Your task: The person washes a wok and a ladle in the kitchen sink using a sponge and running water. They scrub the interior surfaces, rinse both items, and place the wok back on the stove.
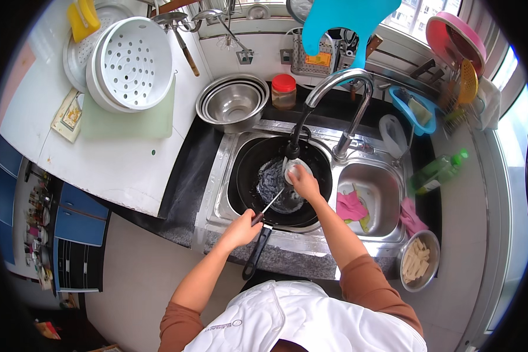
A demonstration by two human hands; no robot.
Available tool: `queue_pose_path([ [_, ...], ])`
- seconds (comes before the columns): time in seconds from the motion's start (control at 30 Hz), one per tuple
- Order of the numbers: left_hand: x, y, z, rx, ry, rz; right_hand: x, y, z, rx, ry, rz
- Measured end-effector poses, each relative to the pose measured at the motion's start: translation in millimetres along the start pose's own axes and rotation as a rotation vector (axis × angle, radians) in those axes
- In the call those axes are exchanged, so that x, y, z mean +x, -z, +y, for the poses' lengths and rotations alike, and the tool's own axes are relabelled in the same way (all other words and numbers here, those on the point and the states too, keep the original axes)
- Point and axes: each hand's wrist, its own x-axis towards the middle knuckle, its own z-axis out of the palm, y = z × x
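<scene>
My left hand (242,229) grips the dark handle of a kitchen utensil with a thin metal shaft (273,199). The shaft slants up toward my right hand (306,182), which holds a small round whitish thing (294,169) directly under the black faucet spout (292,149). Whether that round thing is the utensil's head or a separate piece, I cannot tell. Beneath both hands a black frying pan (251,176) sits in the left sink basin, with water and foam in its bottom. Its black handle (257,253) points toward me over the counter's edge.
Pink and green cloths (352,207) lie in the right basin (383,189). A metal bowl of pale cut strips (416,262) stands at the right corner. Nested steel bowls (233,105) and a red-lidded jar (284,90) stand behind. A green bottle (438,174) is at right.
</scene>
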Motion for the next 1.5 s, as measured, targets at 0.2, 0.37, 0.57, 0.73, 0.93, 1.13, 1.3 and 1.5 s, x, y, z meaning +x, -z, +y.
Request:
queue_pose_path([
  [0.2,-18,2,-12,-0.052,-0.003,-0.001,27,4,-10,-0.061,-0.159,0.025],
  [0.37,-8,4,-19,-0.065,0.006,0.022,28,-2,-23,-0.03,-0.098,-0.069],
  [0.57,-7,16,-1,0.103,0.056,0.099,48,20,20,0.107,-0.124,0.227],
  [0.73,8,29,10,0.376,-0.173,0.356,43,16,72,0.355,-0.088,0.424],
  [0.93,7,38,-12,0.413,-0.197,0.405,20,30,79,0.653,-0.129,0.335],
  [1.13,15,20,-21,0.468,-0.186,0.406,14,44,-1,0.728,-0.3,-0.023],
  [1.3,17,7,-24,0.404,-0.219,0.458,34,23,-7,0.7,-0.118,-0.035],
  [1.5,2,19,-52,0.256,-0.304,0.518,49,55,27,0.656,-0.365,-0.01],
])
